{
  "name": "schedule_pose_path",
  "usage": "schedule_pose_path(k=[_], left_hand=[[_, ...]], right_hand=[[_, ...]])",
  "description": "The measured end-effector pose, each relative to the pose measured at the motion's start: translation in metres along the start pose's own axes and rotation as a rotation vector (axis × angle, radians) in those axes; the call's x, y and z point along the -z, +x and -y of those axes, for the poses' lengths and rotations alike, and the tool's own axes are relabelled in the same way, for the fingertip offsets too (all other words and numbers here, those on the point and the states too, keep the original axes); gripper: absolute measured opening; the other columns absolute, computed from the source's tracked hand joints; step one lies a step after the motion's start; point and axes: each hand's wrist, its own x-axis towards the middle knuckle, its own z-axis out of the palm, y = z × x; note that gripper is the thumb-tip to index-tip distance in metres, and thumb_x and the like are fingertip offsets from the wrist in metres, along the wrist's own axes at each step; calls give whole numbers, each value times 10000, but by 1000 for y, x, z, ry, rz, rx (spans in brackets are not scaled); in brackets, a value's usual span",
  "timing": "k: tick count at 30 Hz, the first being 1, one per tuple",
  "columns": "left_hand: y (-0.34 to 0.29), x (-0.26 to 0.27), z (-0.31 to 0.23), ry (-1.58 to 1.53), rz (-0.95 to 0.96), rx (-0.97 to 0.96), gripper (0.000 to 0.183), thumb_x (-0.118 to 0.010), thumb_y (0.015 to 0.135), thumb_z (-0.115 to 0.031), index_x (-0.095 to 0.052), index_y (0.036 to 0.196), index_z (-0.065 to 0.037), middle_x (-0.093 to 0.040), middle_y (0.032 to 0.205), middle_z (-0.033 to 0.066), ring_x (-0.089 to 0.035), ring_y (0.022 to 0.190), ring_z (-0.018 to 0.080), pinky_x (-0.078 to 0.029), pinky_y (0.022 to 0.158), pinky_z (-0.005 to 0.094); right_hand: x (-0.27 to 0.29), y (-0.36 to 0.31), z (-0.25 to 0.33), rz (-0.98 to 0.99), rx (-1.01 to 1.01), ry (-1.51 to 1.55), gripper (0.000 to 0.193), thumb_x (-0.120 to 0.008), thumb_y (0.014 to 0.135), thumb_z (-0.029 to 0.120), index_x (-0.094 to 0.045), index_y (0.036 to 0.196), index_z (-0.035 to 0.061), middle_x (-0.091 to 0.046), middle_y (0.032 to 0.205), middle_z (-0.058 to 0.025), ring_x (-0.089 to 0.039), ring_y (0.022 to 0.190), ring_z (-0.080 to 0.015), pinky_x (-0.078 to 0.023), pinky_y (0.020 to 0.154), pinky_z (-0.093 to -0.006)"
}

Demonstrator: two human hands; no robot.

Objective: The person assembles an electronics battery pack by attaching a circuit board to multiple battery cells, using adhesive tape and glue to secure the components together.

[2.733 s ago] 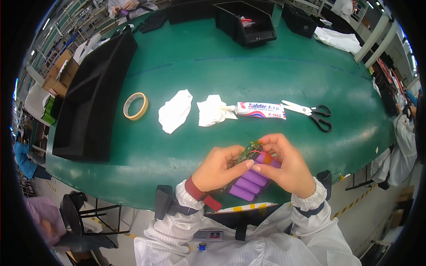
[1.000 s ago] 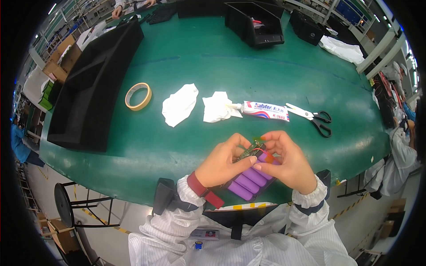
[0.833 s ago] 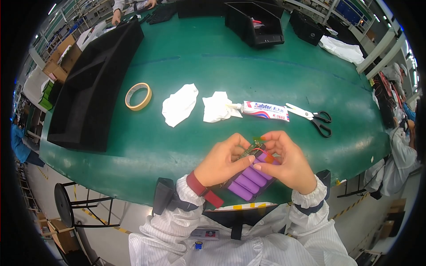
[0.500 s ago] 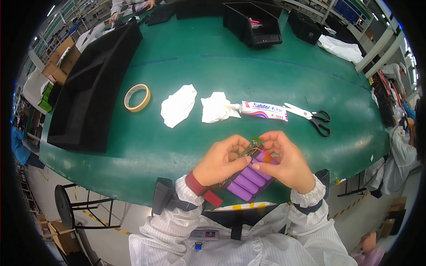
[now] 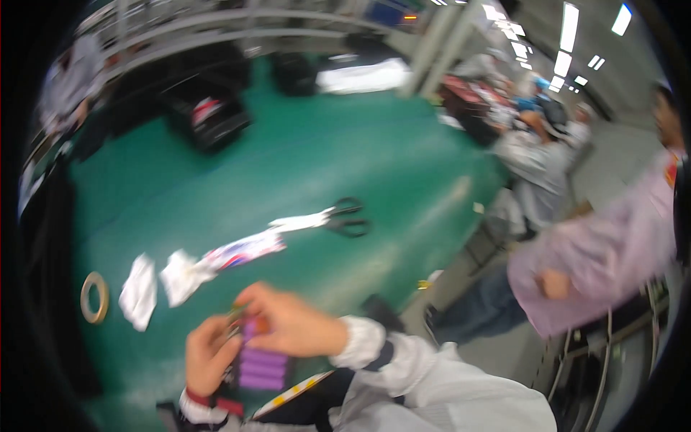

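A battery pack [image 5: 261,369] of purple cylindrical cells in a dark holder lies at the near edge of the bench, between my hands. My left hand [image 5: 206,356] grips its left side, by the circuit board strip, fingers bent. From the right, my right hand [image 5: 294,322] reaches over the pack's far end, its fingertips closed there beside an orange patch. Motion blur and the fingers hide what exactly the tips pinch. Beyond the hands lie a white glue tube [image 5: 245,250] with red and blue print, crumpled white tissue [image 5: 186,277] at its nozzle, and black-handled scissors [image 5: 324,218].
Another white tissue [image 5: 138,294] and a tape roll [image 5: 94,297] lie to the left. Black bins [image 5: 209,115] and a white sheet [image 5: 363,75] stand or lie at the back of the green bench. At right, a person in a pink coat [image 5: 583,252] stands beside the bench.
The view has swung right and tilted, blurring the picture, so the bench items appear farther left. A person in pink has come into view at right. Both hands stay on the battery pack.
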Motion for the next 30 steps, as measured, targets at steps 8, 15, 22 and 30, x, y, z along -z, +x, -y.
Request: schedule_pose_path(k=[8, 15, 22, 30], left_hand=[[1, -19, -14, 89, 10, 94, 246, -611, 900, -99, -605, 1121, 10, -618, 965, 23, -531, 808, 82, -405, 707, 199], [1, -24, -13, 81, -61, -38, 200, -643, 865, -120, -634, 1025, -1, -665, 882, 59, -603, 759, 163, -460, 692, 280], [5, -14, 0, -49, -39, -37, 251, -627, 801, -14, -565, 1040, 37, -615, 974, 55, -585, 879, 109, -459, 805, 243], [2, -10, 0, -110, 7, -5, 254, -624, 861, 7, -556, 1101, 59, -614, 1044, 68, -602, 952, 120, -487, 829, 249]], right_hand=[[7, -11, 5, -50, 20, 8, 495, -694, 754, 29, -412, 1161, 22, -596, 954, -170, -612, 846, -293, -501, 739, -363], [2, -8, 7, -6, 3, 25, 498, -700, 765, 44, -412, 1170, 27, -590, 988, -184, -607, 897, -314, -499, 774, -375], [1, -6, 15, -10, -17, -16, 532, -731, 754, 49, -426, 1190, 27, -594, 1003, -186, -616, 937, -304, -506, 814, -373], [-2, -9, 25, -54, -14, -46, 503, -744, 781, 92, -454, 1188, 38, -606, 1002, -163, -639, 925, -262, -531, 791, -351]])
